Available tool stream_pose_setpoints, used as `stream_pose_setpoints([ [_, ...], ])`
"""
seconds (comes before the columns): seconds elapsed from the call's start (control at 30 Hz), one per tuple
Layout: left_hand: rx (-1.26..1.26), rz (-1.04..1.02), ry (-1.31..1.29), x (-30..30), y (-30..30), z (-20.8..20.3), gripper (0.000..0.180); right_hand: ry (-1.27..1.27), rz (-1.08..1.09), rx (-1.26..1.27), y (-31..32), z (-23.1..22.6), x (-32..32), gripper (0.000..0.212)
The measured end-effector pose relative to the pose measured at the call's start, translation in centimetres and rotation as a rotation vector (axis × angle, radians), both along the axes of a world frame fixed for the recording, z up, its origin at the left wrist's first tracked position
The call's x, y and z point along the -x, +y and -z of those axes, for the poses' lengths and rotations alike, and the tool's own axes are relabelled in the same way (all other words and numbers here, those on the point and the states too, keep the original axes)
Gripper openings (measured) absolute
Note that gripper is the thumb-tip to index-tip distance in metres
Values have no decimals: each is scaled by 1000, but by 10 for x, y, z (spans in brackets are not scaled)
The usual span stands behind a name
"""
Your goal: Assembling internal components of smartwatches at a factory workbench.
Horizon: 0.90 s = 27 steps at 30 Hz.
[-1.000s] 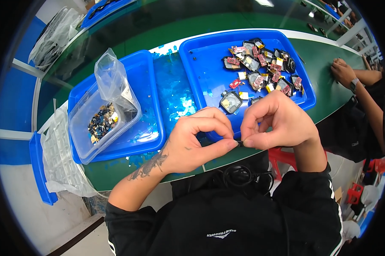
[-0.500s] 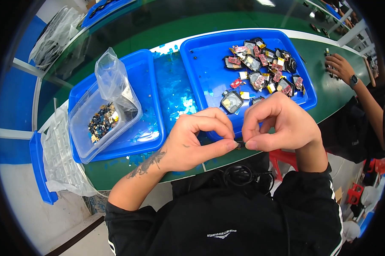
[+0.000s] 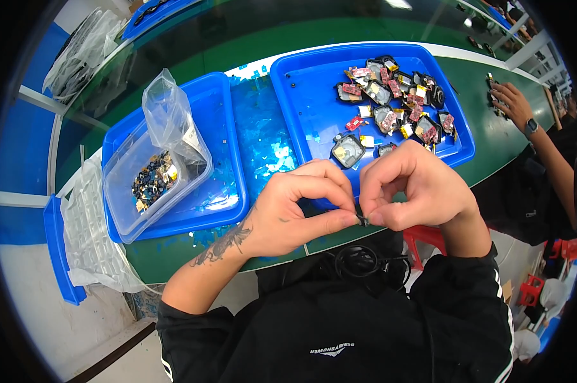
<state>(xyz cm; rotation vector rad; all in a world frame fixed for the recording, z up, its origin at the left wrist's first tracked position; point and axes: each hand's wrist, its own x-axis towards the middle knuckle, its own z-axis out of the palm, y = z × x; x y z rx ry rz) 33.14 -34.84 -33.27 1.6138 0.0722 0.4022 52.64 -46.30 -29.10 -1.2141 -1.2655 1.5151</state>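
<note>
Thumb and fingertips of my left hand pinch a small dark piece, too tiny and too covered to name. My right hand is closed in a pinch on the same piece from the other side, the two thumb tips nearly meeting. Both hands hover over the near edge of the green table, by the front of the right blue tray. In that tray lie several opened black device housings with red circuit boards and small silver-and-yellow parts.
At left, a second blue tray holds a clear plastic tub of small mixed parts and a clear bag. Blue film scraps cover the table between the trays. A co-worker's hand rests on the table at right.
Both hands stay pinched together. The small dark piece has turned slightly and shows more between the fingertips; my right hand has shifted a little left.
</note>
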Motion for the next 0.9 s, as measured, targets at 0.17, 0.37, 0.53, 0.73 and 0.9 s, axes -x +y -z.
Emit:
stream_pose_setpoints([
  [0.17, -5, -12, -66, 1, 1, 1, 10, 122, 57, 136, -1, 1, 2, 6],
  [0.37, 65, -53, -115, 3, 0, 2, 10, -22, 107, -61, 3, 2, -6, 4],
  [0.53, 64, -135, -196, 2, -4, 7, 9, -679, 349, -452, 66, -14, 5, 18],
  [0.73, 209, -355, -163, 0, -10, 10, 8, -612, 399, -651, 80, 20, 7, 11],
  [0.9, 168, -400, -112, -3, -13, 12, 11, -254, 256, -388, 16, 5, 15, 14],
])
